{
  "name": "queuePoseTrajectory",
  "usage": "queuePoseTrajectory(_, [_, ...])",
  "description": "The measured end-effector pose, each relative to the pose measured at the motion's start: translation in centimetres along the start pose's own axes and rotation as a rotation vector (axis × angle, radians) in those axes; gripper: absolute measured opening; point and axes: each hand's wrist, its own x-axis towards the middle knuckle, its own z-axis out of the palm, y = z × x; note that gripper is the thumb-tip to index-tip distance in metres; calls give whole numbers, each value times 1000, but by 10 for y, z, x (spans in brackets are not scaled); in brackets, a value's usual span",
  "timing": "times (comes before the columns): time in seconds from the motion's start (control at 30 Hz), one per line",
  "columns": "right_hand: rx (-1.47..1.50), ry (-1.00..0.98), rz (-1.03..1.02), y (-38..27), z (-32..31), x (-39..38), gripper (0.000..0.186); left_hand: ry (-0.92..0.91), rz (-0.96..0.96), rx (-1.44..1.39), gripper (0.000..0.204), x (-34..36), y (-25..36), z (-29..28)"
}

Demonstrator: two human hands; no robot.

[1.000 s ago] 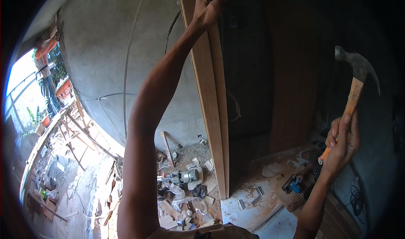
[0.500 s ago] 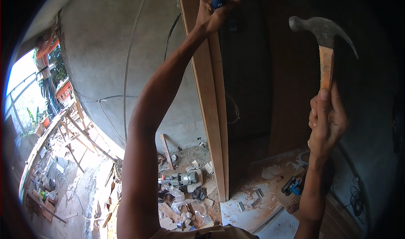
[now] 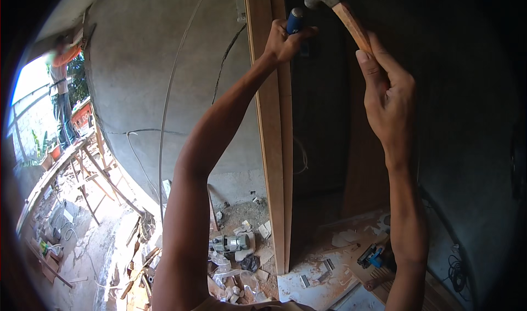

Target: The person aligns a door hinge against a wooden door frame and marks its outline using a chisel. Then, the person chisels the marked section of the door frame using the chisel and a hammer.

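My left hand [image 3: 281, 43], arm raised, is closed around a blue-handled chisel [image 3: 295, 23] with a metal cap facing me; its blade is out of sight. That hand sits against the upper part of a tall wooden door frame [image 3: 267, 141]. To its right, my right hand [image 3: 388, 94] grips a claw hammer [image 3: 352, 26] by its wooden handle. The hammer's head is up and to the right of the chisel's cap, apart from it, and its claw is slightly blurred.
A grey power tool [image 3: 230, 242] lies among rubble and plastic at the wall's foot. On a dusty white board [image 3: 318, 283] lie hinges [image 3: 328, 264] and a blue-and-black tool [image 3: 371, 257]. Far left, a person [image 3: 60, 88] stands on a raised plank. Cables hang along the grey wall [image 3: 143, 64].
The hammer has swung up and left toward the chisel, its head now tilted left. My left hand and the chisel appear slightly lower in view, partly because the view has shifted.
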Motion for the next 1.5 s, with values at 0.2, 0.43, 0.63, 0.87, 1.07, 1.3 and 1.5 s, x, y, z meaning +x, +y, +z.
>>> queuePoseTrajectory(0.2, [287, 369, 47, -25, -63, -3, 37, -73, -23, 31, 25, 1, 9, 3])
queuePoseTrajectory(0.43, [246, 338, 213, 5, -110, -50, 34, 147, 12, -62, 28, -5, 7, -2])
queuePoseTrajectory(0.63, [297, 239, 406, 12, -104, -60, 43, 58, -85, 58, 45, 22, 27, 1])
queuePoseTrajectory(0.87, [326, 213, 504, 16, -100, -72, 44, 29, -47, 40, 37, 19, 18, -2])
queuePoseTrajectory(1.07, [356, 191, 524, 16, -93, -75, 45, 30, -14, 62, 45, 11, 8, 5])
queuePoseTrajectory(1.3, [366, 197, 492, 15, -87, -78, 43, 23, -44, 0, 41, 11, 5, 11])
queuePoseTrajectory(1.5, [335, 159, 470, 20, -83, -84, 44, 27, -17, 35, 44, 10, 7, 11])
